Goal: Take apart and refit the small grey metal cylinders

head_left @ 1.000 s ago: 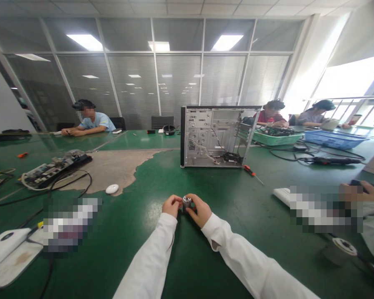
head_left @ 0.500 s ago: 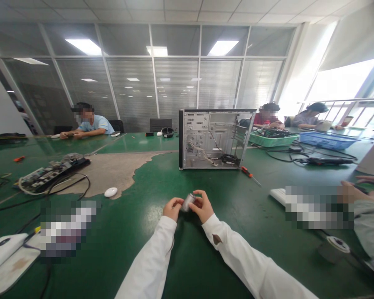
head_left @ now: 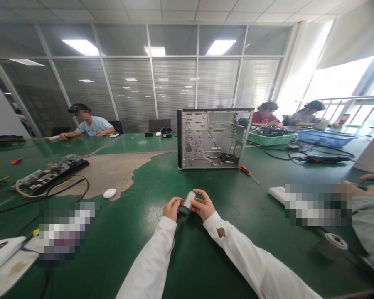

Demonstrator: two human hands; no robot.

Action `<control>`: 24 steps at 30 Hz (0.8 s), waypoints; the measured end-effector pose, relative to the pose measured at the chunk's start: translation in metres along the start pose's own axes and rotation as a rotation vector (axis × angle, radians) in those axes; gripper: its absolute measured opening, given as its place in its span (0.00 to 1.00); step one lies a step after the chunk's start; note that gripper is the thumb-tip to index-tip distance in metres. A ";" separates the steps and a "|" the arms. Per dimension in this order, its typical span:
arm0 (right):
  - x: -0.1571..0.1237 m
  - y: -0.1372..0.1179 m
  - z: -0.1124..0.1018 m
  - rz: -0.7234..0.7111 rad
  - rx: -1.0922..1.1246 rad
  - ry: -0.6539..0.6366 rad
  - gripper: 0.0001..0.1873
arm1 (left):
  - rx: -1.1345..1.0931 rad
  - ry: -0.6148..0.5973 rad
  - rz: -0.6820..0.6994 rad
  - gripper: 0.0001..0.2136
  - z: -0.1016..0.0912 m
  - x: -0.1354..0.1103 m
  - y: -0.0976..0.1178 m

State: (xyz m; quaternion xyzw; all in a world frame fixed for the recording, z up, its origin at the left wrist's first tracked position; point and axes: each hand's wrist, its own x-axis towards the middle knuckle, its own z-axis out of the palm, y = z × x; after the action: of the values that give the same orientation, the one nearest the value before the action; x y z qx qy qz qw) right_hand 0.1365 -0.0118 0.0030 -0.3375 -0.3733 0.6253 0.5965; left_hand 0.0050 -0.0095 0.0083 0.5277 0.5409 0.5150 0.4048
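Both my hands meet over the green table [head_left: 162, 182] just in front of me. A small silver cylinder [head_left: 189, 200] is pinched between them, tilted with one end up to the right. My left hand [head_left: 172, 208] grips its lower left end with curled fingers. My right hand [head_left: 203, 205] wraps fingers over its upper right end. White sleeves cover both my arms. An open computer case [head_left: 210, 138] stands upright on the table further out, well beyond my hands.
A red-handled screwdriver [head_left: 248, 173] lies right of the case. A white round puck [head_left: 109, 193] and a circuit board with cables [head_left: 46, 175] lie to the left. Baskets [head_left: 326, 138] and a power tool [head_left: 324, 158] sit far right. A co-worker's hand [head_left: 358, 189] rests at the right; other people sit beyond.
The silver cylinder went from upright between my fingers to tilted. My hands stayed in about the same place over the table.
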 end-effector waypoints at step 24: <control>-0.012 -0.017 -0.001 0.416 0.470 -0.119 0.13 | -0.124 0.038 -0.039 0.09 -0.001 -0.001 0.004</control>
State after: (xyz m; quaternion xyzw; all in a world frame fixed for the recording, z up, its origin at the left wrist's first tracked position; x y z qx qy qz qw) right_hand 0.1467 -0.0237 0.0169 -0.2221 -0.1758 0.8217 0.4945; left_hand 0.0050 -0.0107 0.0121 0.4813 0.5257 0.5493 0.4362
